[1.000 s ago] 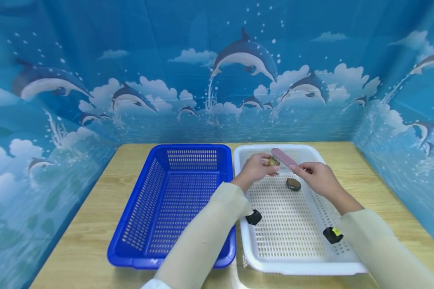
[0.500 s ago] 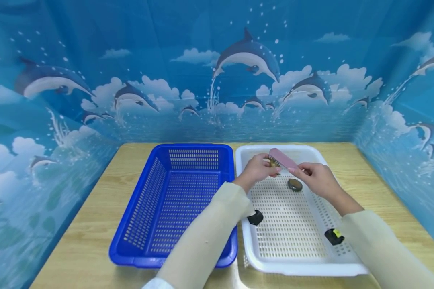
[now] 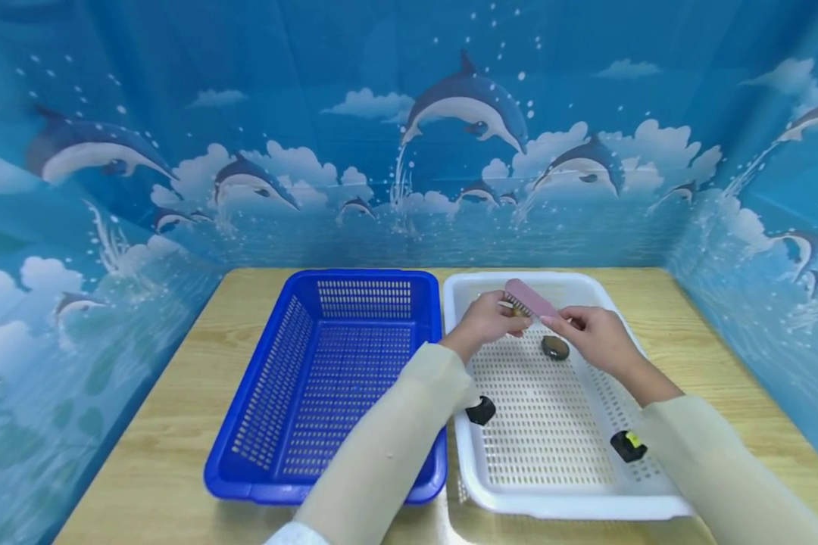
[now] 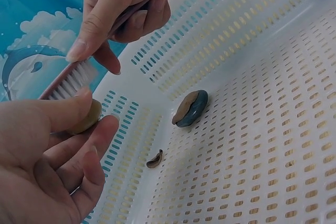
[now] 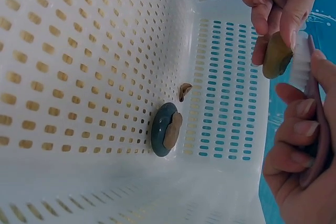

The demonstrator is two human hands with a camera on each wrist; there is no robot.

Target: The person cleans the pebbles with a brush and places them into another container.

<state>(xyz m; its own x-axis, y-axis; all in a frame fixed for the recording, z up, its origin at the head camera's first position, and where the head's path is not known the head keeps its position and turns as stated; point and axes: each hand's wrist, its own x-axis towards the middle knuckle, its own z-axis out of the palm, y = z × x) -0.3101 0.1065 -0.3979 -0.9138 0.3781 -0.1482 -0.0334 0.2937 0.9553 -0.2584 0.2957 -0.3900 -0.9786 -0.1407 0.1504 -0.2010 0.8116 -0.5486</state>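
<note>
Over the far end of the white basket (image 3: 566,507), my left hand (image 3: 487,316) pinches a smooth olive-yellow oval piece (image 5: 276,56) with a dark edge, its kind unclear. My right hand (image 3: 600,337) grips the pink scrubbing brush (image 3: 533,298) by its handle. The brush's white bristles (image 4: 79,78) lie against or very close to the oval piece, beside the left thumb. Below the hands, a blue-grey oval thing with a brown top (image 3: 555,347) rests on the basket floor. Near it lies a small curled brown piece (image 4: 155,159).
To the left stands a blue perforated basket (image 3: 221,462), side by side with the white one on a wooden table (image 3: 157,424). A dolphin-printed curtain (image 3: 354,242) hangs behind and at both sides. Black blocks sit at both wrists.
The brush has shifted slightly left and down, its bristles coming over the oval piece, which the head view now partly hides. The hands hardly move; the oval thing in the basket stays put.
</note>
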